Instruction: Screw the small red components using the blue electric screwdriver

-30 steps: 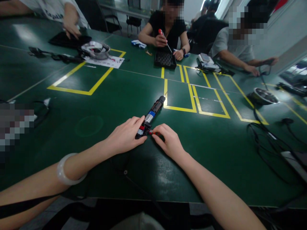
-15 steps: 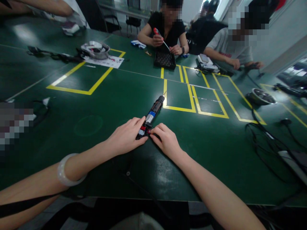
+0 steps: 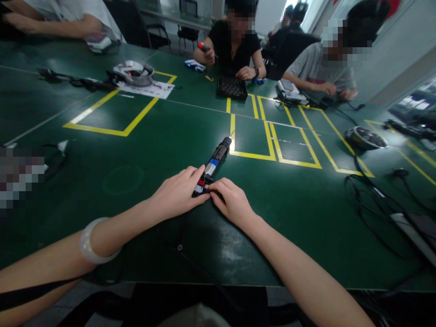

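Note:
An electric screwdriver (image 3: 213,166) with its housing open lies on the green table (image 3: 163,150), its thin bit pointing away to the upper right. Inside it show a silver and blue cylinder, a red part and a light grey block near the rear. My left hand (image 3: 179,190) is closed round the rear end from the left, thumb below and fingers above. From the right, the fingertips of my right hand (image 3: 231,196) pinch together at the red part. Whatever small piece is between them is hidden.
Yellow tape (image 3: 252,155) marks rectangles on the table. Across it, a person holds a red-handled screwdriver (image 3: 205,47) by a black tray (image 3: 218,93). A silver round part (image 3: 132,75) stands on white paper at left. Black cables (image 3: 361,204) and a round metal part (image 3: 365,137) lie right.
My right fingertips have shifted slightly at the red part, which shows more now. My left hand keeps its hold. Across the table, the person's screwdriver has been lifted away from the tray.

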The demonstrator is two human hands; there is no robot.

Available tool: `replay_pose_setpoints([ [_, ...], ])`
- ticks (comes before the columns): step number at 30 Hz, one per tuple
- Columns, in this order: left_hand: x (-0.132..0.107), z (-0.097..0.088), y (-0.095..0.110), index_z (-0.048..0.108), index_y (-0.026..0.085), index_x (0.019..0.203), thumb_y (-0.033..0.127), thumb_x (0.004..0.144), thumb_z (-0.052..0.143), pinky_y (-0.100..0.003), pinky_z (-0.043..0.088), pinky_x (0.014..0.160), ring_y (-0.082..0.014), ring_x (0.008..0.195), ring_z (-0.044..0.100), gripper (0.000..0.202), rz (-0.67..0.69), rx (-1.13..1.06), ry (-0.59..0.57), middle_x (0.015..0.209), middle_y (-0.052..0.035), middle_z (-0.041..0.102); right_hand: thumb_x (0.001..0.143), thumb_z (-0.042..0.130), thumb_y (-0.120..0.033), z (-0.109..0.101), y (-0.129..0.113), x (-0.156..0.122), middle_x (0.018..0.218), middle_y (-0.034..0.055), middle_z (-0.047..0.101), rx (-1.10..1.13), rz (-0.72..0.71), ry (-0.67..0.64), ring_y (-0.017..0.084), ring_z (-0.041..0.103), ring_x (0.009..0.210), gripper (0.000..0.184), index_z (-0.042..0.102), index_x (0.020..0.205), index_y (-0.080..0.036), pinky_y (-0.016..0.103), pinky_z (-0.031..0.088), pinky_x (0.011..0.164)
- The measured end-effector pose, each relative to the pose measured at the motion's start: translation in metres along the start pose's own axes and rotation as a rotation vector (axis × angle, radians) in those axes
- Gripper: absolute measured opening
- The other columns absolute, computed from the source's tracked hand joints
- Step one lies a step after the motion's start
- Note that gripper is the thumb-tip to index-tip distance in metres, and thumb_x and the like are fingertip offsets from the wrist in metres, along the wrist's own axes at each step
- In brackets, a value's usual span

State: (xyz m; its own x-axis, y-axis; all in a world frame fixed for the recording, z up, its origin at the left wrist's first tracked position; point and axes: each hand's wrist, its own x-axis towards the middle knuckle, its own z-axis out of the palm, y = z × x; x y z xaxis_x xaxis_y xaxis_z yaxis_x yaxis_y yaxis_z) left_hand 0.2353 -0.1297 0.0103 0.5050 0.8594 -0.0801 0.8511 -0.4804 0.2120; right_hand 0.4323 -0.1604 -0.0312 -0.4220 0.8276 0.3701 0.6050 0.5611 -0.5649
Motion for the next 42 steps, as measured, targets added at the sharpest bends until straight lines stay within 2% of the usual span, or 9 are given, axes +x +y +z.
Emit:
replay_pose_setpoints([
  [6, 0.012, 0.0, 0.006, 0.028, 0.016, 0.157, 0.059, 0.094, 0.047, -0.038, 0.052, 0.077, -0.0322, 0.106, 0.063, 0.079, -0.033, 0.094, -0.001, 0.127, -0.017, 0.055, 0.099, 0.047, -0.017, -0.002, -0.003, 0.0, 0.101, 0.0086, 0.067, 0.001, 0.016, -0.001, 0.021, 0.063, 0.097, 0.018, 0.063, 0.105, -0.019, 0.034, 0.052, 0.087],
  [12, 0.018, 0.002, 0.007, 0.018, 0.022, 0.162, 0.061, 0.094, 0.043, -0.038, 0.051, 0.074, -0.0318, 0.1, 0.064, 0.082, -0.034, 0.135, 0.003, 0.12, -0.0147, 0.056, 0.098, 0.049, -0.018, -0.004, -0.002, 0.0, 0.1, 0.0079, 0.066, -0.017, 0.048, -0.023, 0.021, 0.062, 0.094, 0.017, 0.063, 0.107, -0.02, 0.035, 0.051, 0.086],
  [17, 0.019, 0.001, 0.006, 0.023, 0.022, 0.161, 0.059, 0.092, 0.044, -0.039, 0.05, 0.076, -0.0327, 0.098, 0.064, 0.081, -0.041, 0.201, 0.036, 0.114, -0.0145, 0.059, 0.096, 0.049, -0.016, -0.009, 0.002, -0.001, 0.1, 0.0069, 0.065, 0.022, 0.068, -0.026, 0.02, 0.061, 0.095, 0.019, 0.062, 0.11, -0.019, 0.034, 0.05, 0.086],
  [25, 0.019, -0.007, -0.005, 0.036, 0.012, 0.154, 0.058, 0.088, 0.048, -0.043, 0.05, 0.083, -0.0371, 0.104, 0.062, 0.081, -0.09, 0.253, 0.071, 0.12, -0.0202, 0.059, 0.096, 0.049, -0.016, -0.016, 0.007, -0.005, 0.1, 0.0066, 0.065, 0.059, 0.098, -0.023, 0.019, 0.062, 0.094, 0.019, 0.061, 0.111, -0.02, 0.034, 0.05, 0.088],
  [30, 0.025, -0.012, -0.035, 0.039, 0.013, 0.151, 0.062, 0.087, 0.047, -0.044, 0.05, 0.078, -0.0386, 0.1, 0.062, 0.081, -0.173, 0.262, 0.082, 0.115, -0.0211, 0.06, 0.095, 0.049, -0.015, -0.018, 0.007, -0.005, 0.1, 0.0063, 0.065, 0.06, 0.109, -0.028, 0.019, 0.063, 0.094, 0.02, 0.061, 0.11, -0.02, 0.033, 0.05, 0.087],
  [35, 0.03, -0.023, -0.08, 0.042, 0.013, 0.148, 0.07, 0.087, 0.042, -0.045, 0.05, 0.077, -0.0377, 0.099, 0.061, 0.083, -0.289, 0.283, 0.077, 0.116, -0.023, 0.058, 0.096, 0.05, -0.016, -0.018, 0.008, -0.005, 0.1, 0.0071, 0.065, 0.059, 0.105, -0.036, 0.019, 0.063, 0.093, 0.018, 0.062, 0.109, -0.018, 0.033, 0.05, 0.086],
  [42, 0.033, -0.045, -0.144, 0.046, 0.009, 0.14, 0.078, 0.087, 0.033, -0.046, 0.049, 0.078, -0.0339, 0.098, 0.058, 0.088, -0.485, 0.294, -0.009, 0.117, -0.0211, 0.056, 0.096, 0.05, -0.016, -0.019, 0.008, -0.005, 0.101, 0.007, 0.065, 0.049, 0.11, -0.051, 0.019, 0.063, 0.094, 0.016, 0.063, 0.104, -0.019, 0.033, 0.05, 0.087],
])
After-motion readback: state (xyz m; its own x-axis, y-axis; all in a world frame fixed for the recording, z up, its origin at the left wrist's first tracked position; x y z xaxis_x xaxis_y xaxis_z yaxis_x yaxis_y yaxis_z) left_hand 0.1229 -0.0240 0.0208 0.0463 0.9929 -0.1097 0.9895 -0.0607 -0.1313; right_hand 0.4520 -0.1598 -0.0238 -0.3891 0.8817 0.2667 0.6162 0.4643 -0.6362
